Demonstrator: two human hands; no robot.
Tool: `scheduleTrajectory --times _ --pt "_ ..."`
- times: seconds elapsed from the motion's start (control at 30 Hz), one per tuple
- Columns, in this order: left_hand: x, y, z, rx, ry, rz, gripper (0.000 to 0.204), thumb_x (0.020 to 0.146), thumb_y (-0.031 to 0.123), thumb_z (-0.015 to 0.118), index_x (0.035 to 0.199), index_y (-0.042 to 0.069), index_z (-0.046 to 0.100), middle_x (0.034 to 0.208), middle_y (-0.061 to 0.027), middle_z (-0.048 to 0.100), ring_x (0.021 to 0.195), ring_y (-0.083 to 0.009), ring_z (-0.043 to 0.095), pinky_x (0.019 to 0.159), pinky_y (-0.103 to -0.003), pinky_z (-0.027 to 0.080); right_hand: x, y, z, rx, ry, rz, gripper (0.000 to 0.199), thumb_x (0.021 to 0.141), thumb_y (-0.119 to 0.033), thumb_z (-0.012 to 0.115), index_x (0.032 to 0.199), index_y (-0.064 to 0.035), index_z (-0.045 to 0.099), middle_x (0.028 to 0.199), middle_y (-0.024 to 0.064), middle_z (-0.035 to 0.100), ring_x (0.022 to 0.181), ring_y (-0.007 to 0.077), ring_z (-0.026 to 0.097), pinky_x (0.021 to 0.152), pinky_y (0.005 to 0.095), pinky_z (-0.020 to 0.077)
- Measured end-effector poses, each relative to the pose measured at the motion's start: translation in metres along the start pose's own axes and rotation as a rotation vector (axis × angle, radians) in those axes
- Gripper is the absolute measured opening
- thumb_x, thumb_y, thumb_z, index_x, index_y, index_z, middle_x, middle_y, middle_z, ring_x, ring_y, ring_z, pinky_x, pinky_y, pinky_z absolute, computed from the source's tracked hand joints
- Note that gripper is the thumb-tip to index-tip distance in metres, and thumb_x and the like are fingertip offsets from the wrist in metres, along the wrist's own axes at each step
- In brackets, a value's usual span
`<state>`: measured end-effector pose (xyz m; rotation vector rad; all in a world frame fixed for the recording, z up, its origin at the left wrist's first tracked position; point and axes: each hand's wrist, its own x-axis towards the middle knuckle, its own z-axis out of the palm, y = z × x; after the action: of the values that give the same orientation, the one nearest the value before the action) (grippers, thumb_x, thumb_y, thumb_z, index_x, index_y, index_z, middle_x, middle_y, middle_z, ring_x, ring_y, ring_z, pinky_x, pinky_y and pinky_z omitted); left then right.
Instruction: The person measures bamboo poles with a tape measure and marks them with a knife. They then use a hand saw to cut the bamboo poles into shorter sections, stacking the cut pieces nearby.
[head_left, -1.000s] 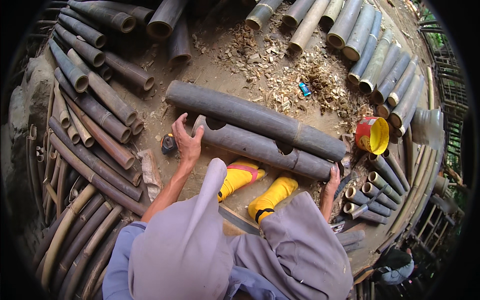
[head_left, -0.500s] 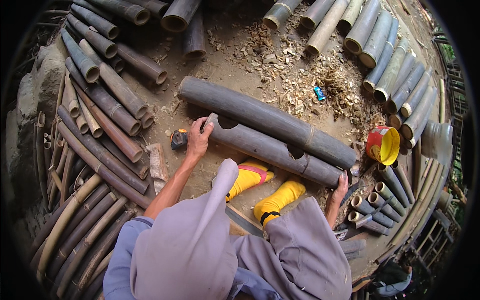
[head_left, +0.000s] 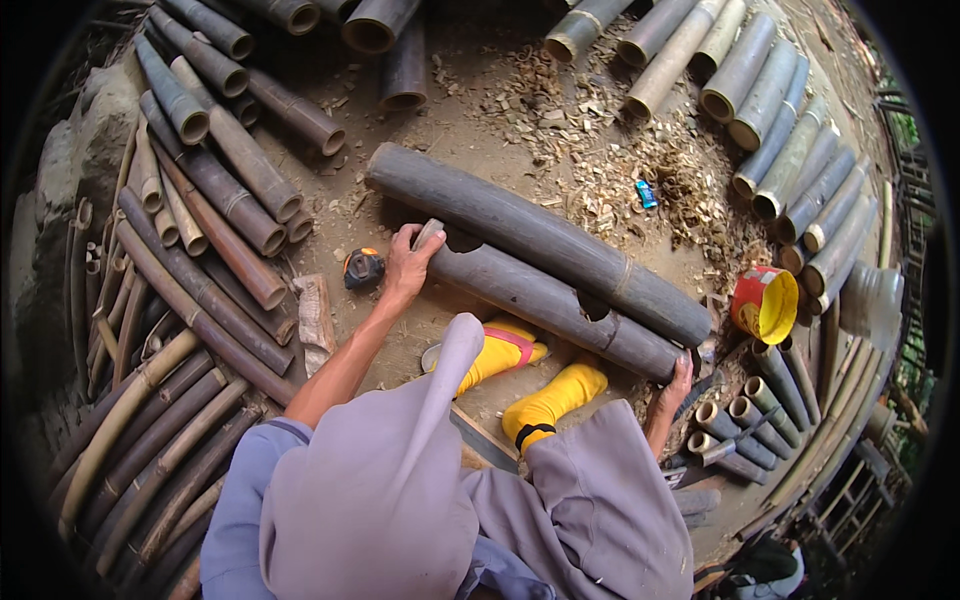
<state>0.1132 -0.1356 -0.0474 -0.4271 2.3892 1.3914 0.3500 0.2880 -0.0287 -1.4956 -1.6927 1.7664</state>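
Observation:
A dark bamboo tube [head_left: 520,285] with two notches cut in its upper side lies across in front of my feet. My left hand [head_left: 407,265] is closed over its left end, fingers on the rim. Around its right end is my right hand [head_left: 672,390], whose fingers partly hide behind the tube. A second, thicker bamboo tube [head_left: 530,235] rests on the ground just beyond, close alongside the notched one. Beside my left hand sits a black and orange tape measure [head_left: 362,268].
Stacked bamboo tubes [head_left: 225,200] fill the left side; more cut tubes [head_left: 790,140] lie at the far right. Wood chips [head_left: 600,150] cover the ground beyond. A red and yellow tub [head_left: 765,305] stands at the right. Below it are short bamboo pieces [head_left: 745,420]. A wood block [head_left: 315,320] lies left.
The whole view has turned slightly. Both hands keep their hold on the ends of the notched bamboo tube.

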Motion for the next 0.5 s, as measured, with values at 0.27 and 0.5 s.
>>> scheduleTrajectory --times 0.27,0.5 --pt "-0.006 -0.002 0.004 0.055 0.102 0.067 0.056 0.081 0.049 0.065 0.106 -0.001 0.057 0.104 -0.0211 0.054 0.099 -0.0341 0.053 0.087 -0.042 0.041 0.002 0.002 0.002 -0.015 -0.034 -0.002 0.052 0.09 -0.034 0.058 0.135 -0.0112 0.049 0.126 0.011 0.051 0.112 0.0254 0.049 0.081 0.0416 0.0471" --pt "-0.007 -0.001 0.003 -0.029 0.098 0.071 0.046 0.08 0.041 0.068 0.1 0.001 0.058 0.1 -0.0167 0.056 0.096 -0.03 0.054 0.086 -0.04 0.041 -0.003 -0.003 -0.002 -0.032 -0.02 0.055 0.055 0.088 -0.037 0.059 0.136 -0.0124 0.048 0.127 0.0114 0.05 0.11 0.0283 0.051 0.071 0.0442 0.0492"
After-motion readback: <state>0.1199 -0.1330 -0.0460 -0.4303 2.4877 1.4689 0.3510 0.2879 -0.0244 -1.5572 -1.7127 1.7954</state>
